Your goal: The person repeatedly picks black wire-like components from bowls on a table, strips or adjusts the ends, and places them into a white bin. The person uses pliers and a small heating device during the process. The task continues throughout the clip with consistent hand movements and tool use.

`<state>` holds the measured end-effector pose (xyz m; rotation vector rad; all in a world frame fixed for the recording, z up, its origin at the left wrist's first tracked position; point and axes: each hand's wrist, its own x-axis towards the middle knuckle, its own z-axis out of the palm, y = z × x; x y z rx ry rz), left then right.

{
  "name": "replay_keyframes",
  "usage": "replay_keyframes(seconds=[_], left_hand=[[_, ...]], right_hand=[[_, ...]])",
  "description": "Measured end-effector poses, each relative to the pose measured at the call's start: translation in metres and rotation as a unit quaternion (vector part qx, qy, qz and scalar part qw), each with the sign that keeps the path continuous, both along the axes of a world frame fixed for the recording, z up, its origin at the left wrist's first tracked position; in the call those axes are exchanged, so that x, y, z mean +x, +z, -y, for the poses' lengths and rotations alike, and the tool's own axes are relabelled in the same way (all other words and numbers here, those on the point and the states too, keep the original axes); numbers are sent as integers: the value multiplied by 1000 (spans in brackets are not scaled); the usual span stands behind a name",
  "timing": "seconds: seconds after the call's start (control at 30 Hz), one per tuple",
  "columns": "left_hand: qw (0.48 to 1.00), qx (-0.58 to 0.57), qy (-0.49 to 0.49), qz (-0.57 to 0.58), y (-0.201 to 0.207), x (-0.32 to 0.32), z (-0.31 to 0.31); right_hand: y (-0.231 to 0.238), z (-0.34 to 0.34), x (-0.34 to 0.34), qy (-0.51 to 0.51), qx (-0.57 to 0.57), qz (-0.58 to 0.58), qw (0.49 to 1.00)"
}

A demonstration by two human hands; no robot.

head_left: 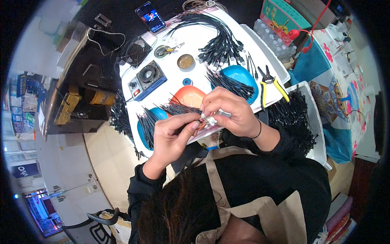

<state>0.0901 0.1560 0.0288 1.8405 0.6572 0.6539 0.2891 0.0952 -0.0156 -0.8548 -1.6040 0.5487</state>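
Observation:
My left hand (174, 134) is closed, its thumb and forefinger pinching a thin wire end with a bit of red showing. Against it, my right hand (231, 112) is closed on a small white piece (211, 120), whose exact kind is too small to tell. The fingertips of both hands nearly touch, above the table's near edge. Just beyond them sits an orange tray (189, 94), with a bundle of thin black wires (178, 109) across its near side. Other black wires lie in a blue tray (252, 97) to the right and another blue tray (141, 131) to the left.
Yellow-handled wire strippers (268, 87) lie at the right. Farther back are a blue-grey powered device (148, 81), a black fan (136, 52), a round tin (185, 62), black USB cables (223, 42) and a lit phone (151, 17). A white bin (321, 138) holds more black cables.

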Motion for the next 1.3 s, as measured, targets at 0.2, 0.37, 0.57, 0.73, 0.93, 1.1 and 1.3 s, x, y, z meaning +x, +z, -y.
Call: replay_keyframes(seconds=[0.2,0.37,0.57,0.73,0.93,1.1,1.3], left_hand=[[993,-24,45,-107,-2,29,-75],[956,205,26,-207,-41,69,-144],[898,328,-5,-294,-76,89,-181],[880,355,-20,-316,-86,89,-190],[863,381,-33,-329,-90,94,-197],[841,391,-41,-372,-91,98,-200],[830,402,-51,-382,-92,102,-201]], right_hand=[[-30,4,34,-57,-117,-143,981],[-47,13,38,-129,-166,-66,975],[-52,20,44,-128,-179,-13,975],[-56,18,45,-124,-180,0,976],[-59,18,45,-105,-206,-7,973],[-59,16,45,-103,-205,-5,973],[-61,14,41,-90,-217,-13,972]])
